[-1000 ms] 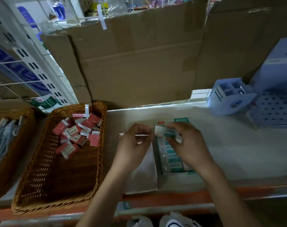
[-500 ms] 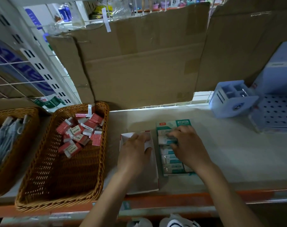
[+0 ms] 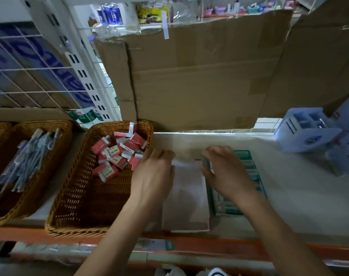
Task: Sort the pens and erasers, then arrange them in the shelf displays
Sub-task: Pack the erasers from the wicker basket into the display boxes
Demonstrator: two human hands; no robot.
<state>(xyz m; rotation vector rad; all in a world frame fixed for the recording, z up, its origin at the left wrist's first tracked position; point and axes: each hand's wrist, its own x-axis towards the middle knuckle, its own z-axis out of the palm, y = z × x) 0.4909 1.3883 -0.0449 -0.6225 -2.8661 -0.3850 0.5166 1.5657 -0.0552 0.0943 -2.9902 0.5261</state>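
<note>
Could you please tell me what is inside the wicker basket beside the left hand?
A loose pile of red-sleeved erasers fills the far end of the basket; the near end shows bare weave. Anything beneath the pile is hidden.

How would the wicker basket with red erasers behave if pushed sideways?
Probably light: the wicker basket holds only a small heap of red erasers. Wide and low, it should slide rather than tip. Loose erasers may shift.

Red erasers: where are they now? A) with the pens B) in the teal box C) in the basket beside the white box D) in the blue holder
C: the red erasers lie heaped in the basket beside the white box.
</note>
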